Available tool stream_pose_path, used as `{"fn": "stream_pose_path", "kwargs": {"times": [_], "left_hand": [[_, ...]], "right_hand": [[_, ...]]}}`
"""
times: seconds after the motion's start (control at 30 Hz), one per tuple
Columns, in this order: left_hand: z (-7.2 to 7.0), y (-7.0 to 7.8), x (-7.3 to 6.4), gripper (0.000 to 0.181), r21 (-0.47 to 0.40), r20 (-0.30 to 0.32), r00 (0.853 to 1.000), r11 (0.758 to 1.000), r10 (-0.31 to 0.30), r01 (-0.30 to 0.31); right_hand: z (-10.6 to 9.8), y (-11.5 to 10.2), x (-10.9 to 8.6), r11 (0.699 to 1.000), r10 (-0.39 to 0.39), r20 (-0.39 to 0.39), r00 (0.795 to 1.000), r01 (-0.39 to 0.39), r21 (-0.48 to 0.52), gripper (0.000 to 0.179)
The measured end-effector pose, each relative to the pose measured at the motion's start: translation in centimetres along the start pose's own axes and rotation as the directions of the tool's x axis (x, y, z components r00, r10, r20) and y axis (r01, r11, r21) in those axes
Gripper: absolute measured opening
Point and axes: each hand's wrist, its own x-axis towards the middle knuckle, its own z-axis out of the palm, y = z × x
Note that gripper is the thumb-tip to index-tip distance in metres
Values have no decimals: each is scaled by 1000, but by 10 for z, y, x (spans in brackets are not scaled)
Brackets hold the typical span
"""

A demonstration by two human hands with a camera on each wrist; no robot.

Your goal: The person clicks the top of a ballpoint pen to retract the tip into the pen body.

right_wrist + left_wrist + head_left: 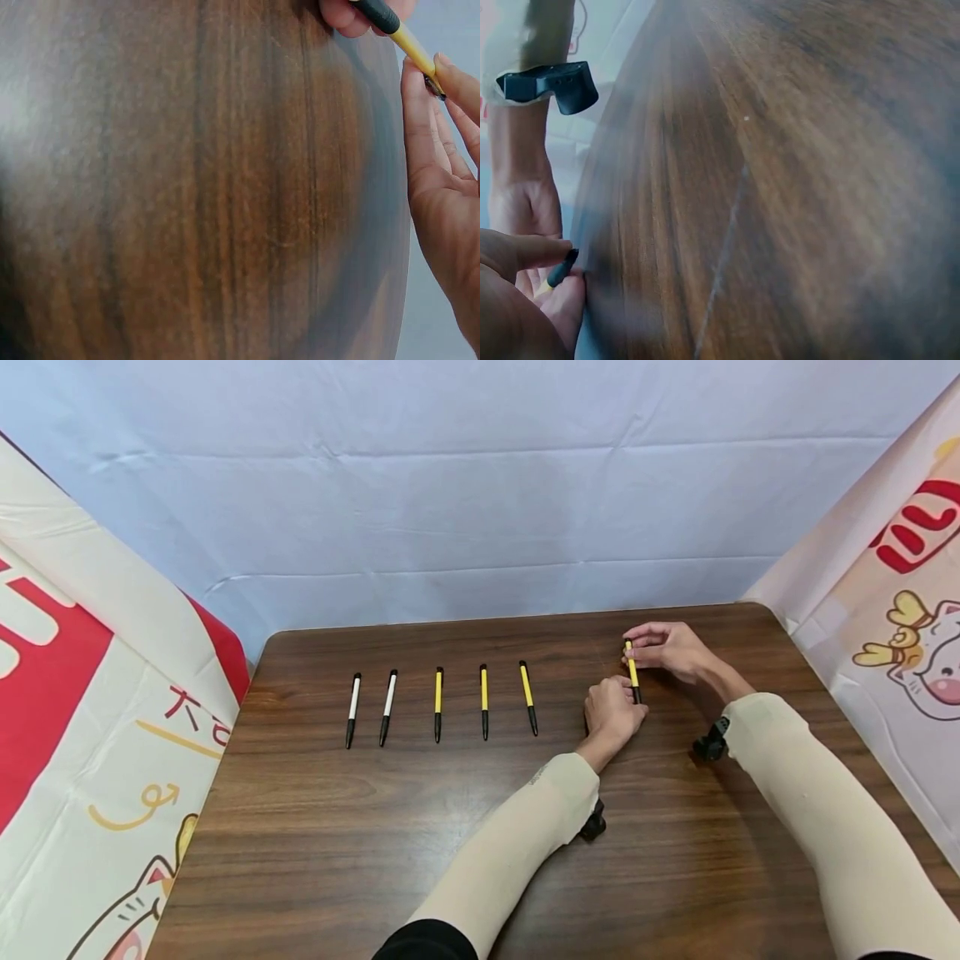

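Both hands are on one yellow pen (632, 670) with a black grip section, toward the right rear of the table. My right hand (673, 652) pinches its yellow upper end between thumb and fingers, as the right wrist view also shows. At the black end (562, 268), my left hand (615, 710) pinches the pen between thumb and finger. To the left lie three more yellow-and-black pens, the nearest yellow pen (528, 697), a middle yellow pen (484, 702) and a farther yellow pen (438, 704).
Two white-and-black pens, a left white pen (353, 710) and a right white pen (388, 707), lie at the left end of the row. The brown wooden table (337, 835) meets a pale cloth backdrop (480, 510) at its rear edge. Printed cloths hang at both sides.
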Motion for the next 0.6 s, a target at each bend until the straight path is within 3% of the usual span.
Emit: {"fn": "stream_pose_path", "kwargs": {"times": [0.2,0.27,0.3,0.37,0.5,0.53,0.6], "left_hand": [[-2,2,-1,30,-176,43,995,979,-93,99],[-4,3,-2,29,-268,74,988,951,-139,154],[-5,3,-3,28,-330,95,982,925,-164,187],[-8,4,-5,25,-470,148,963,841,-225,269],[-13,6,-9,22,-703,245,925,603,-292,377],[-15,7,-10,20,-730,262,919,562,-295,389],[-17,8,-10,20,-763,285,915,510,-287,397]], "right_hand": [[1,-1,0,1000,18,13,1000,-18,0,44],[2,-1,0,1000,25,19,1000,-24,-11,45],[3,-1,0,999,28,21,999,-28,-21,46],[4,-2,0,999,31,26,999,-30,-34,48],[5,-3,0,999,32,29,999,-31,-21,48],[5,-3,-1,999,33,28,999,-33,-2,47],[5,-4,0,998,36,35,999,-37,48,46]]}}
